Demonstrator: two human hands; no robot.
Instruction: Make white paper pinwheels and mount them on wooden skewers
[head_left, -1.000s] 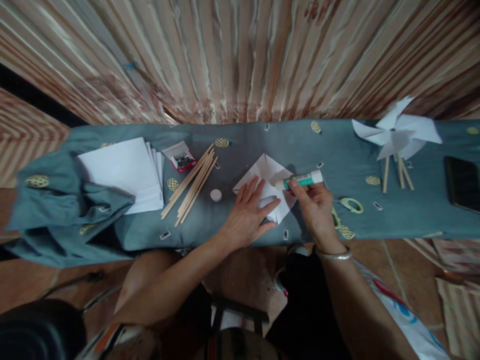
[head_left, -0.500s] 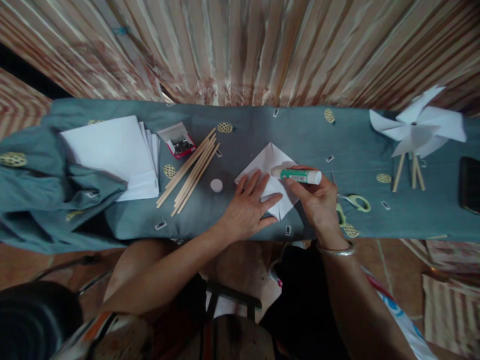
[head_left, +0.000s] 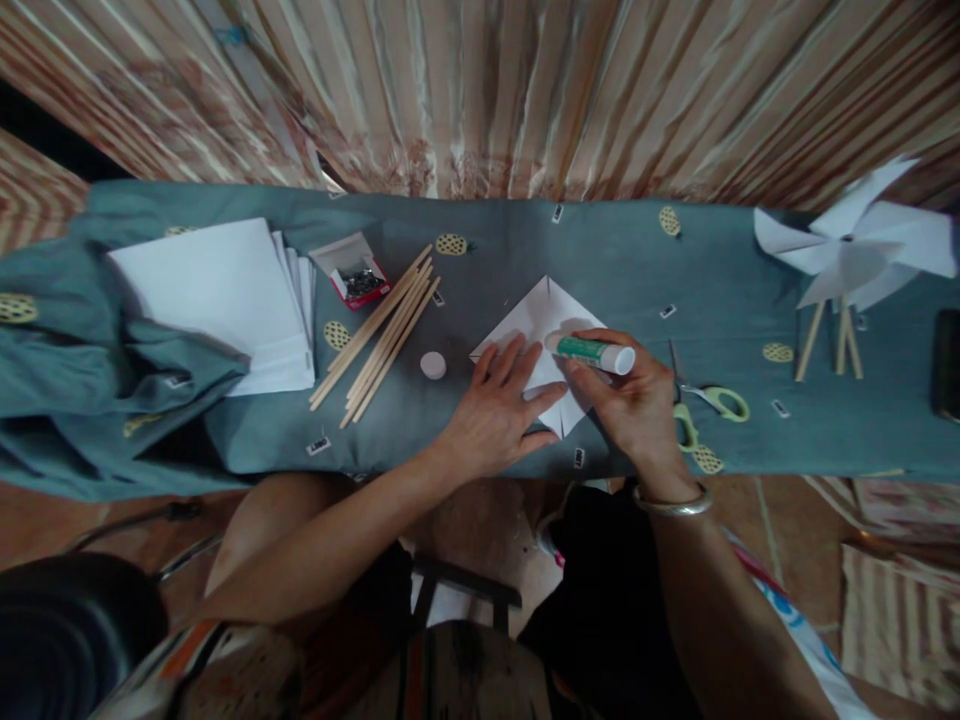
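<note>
A square sheet of white paper (head_left: 541,306), with short slits running in from its corners, lies turned like a diamond on the cloth. My left hand (head_left: 495,408) rests flat on its lower left part, fingers spread. In my right hand (head_left: 637,400) is a green and white glue stick (head_left: 589,352), tilted low over the middle of the paper, its tip at or very near the surface. The round white cap (head_left: 433,365) sits on the cloth left of the paper. Scissors with light green handles (head_left: 724,403) lie just right of my right hand, partly hidden by it.
On the left is a stack of white paper (head_left: 217,300). Between it and the cap are a small open box of metal pins (head_left: 360,278) and several wooden sticks (head_left: 390,345). Finished white paper pinwheels (head_left: 855,245) on sticks stand at the right, near a dark object (head_left: 946,365).
The glue stick has tilted slightly, its rear end coming lower and a little left. My left hand stays on the paper. The whole view has shifted slightly.
</note>
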